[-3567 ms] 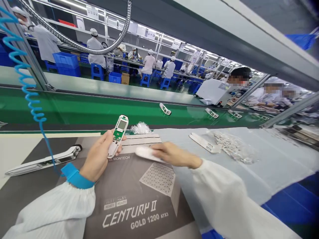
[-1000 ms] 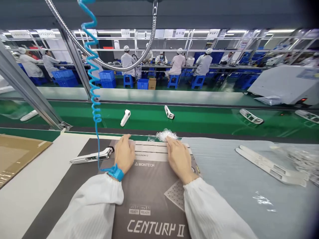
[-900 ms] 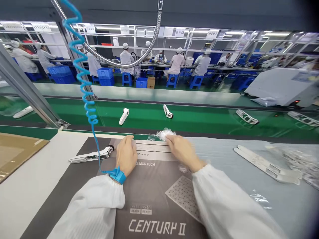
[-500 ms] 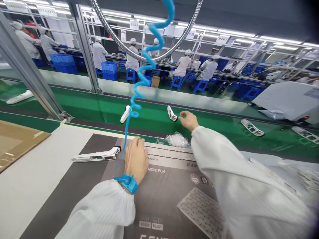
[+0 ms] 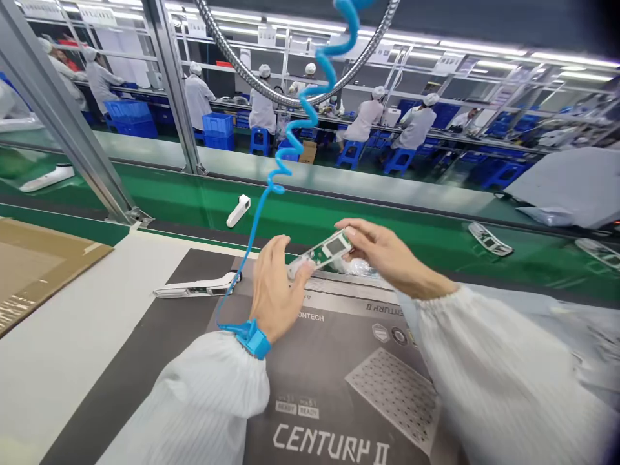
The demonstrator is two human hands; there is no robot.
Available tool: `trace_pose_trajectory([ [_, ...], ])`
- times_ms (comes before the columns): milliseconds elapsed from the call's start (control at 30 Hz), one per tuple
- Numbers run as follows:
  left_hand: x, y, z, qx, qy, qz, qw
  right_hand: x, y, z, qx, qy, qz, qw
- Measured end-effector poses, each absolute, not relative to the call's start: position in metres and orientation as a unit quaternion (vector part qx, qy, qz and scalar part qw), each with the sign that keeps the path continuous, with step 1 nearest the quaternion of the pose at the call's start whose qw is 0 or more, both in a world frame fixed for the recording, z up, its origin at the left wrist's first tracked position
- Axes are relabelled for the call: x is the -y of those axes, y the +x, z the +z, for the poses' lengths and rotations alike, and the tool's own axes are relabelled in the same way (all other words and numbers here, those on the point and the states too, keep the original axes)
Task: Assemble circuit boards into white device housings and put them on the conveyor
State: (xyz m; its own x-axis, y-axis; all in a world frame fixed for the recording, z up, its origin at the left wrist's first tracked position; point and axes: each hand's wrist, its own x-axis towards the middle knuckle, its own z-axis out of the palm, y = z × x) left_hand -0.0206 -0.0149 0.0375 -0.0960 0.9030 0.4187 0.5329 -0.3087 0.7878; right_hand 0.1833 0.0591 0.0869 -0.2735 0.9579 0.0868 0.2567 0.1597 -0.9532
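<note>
Right hand [image 5: 387, 255] pinches white plastic casing with green circuit board [image 5: 322, 253]; my left hand [image 5: 278, 290], fingers spread, touches its end.
I hold it above a grey MONTECH carton [image 5: 314, 381], green conveyor belt [image 5: 169, 203] and white-coated workers [image 5: 264, 110] beyond.

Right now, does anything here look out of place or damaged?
Nothing looks damaged or spilled. The one odd thing is a printed Century II carton lying flat as a work mat, where a plain mat might be expected.
</note>
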Motion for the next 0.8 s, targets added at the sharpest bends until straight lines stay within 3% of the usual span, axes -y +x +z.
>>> trace_pose_trajectory([
  [67,0.019,-0.018,0.040,-0.513,0.676,0.427,0.313,-0.025,0.180,0.081,0.652,-0.448,0.480,0.381],
  [133,0.023,-0.014,0.039,-0.486,0.686,0.361,0.403,-0.002,0.179,0.072,0.665,-0.474,0.415,0.401],
  [267,0.030,-0.010,0.035,-0.506,0.701,0.348,0.363,0.020,0.183,0.056,0.740,-0.523,0.108,0.410],
  [433,0.032,-0.007,0.034,-0.510,0.711,0.341,0.344,0.028,0.180,0.050,0.810,-0.499,-0.111,0.286],
  [600,0.017,-0.016,0.030,-0.626,0.626,0.356,0.298,0.023,0.178,0.046,0.838,-0.478,-0.046,0.259],
  [800,0.003,-0.033,0.026,-0.638,0.553,0.402,0.354,-0.037,0.201,0.028,0.710,-0.663,0.034,0.233],
])
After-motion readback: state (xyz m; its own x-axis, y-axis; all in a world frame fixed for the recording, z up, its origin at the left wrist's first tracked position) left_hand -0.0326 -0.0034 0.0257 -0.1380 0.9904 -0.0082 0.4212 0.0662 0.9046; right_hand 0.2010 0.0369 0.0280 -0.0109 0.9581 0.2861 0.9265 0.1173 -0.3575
